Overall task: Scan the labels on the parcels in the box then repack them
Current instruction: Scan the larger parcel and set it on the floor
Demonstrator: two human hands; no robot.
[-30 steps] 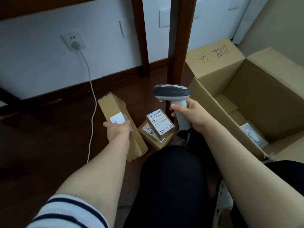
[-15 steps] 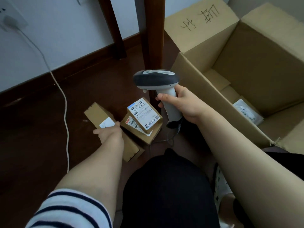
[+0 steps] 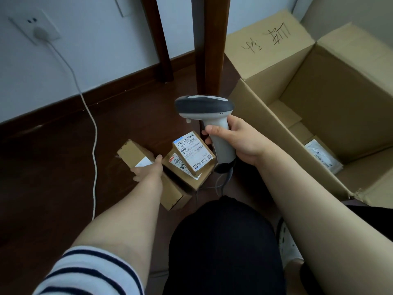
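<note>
1. At floor level, 9 o'clock of the stacked parcels [image 3: 193, 155], the left hand [image 3: 146, 170] grips the long parcel [image 3: 133, 152], fingers wrapped over it.
2. The right hand [image 3: 240, 141] holds the scanner [image 3: 204, 105], fingers closed round its handle.
3. Step in hand, by judgement: scanning unpacked parcels. Next move: present the long parcel's label to the scanner head.
4. The open box [image 3: 319, 103], at 3 o'clock, contains one parcel [image 3: 323, 155].
5. Surface: dark wooden floor [image 3: 53, 167]. Table leg [image 3: 212, 50] at 12 o'clock; wall socket [image 3: 34, 26] at 10 o'clock.

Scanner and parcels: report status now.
Left hand grips the long parcel on the floor. Right hand holds the scanner near two stacked parcels, labels up. One labelled parcel in the cardboard box. Table leg close behind the scanner.
</note>
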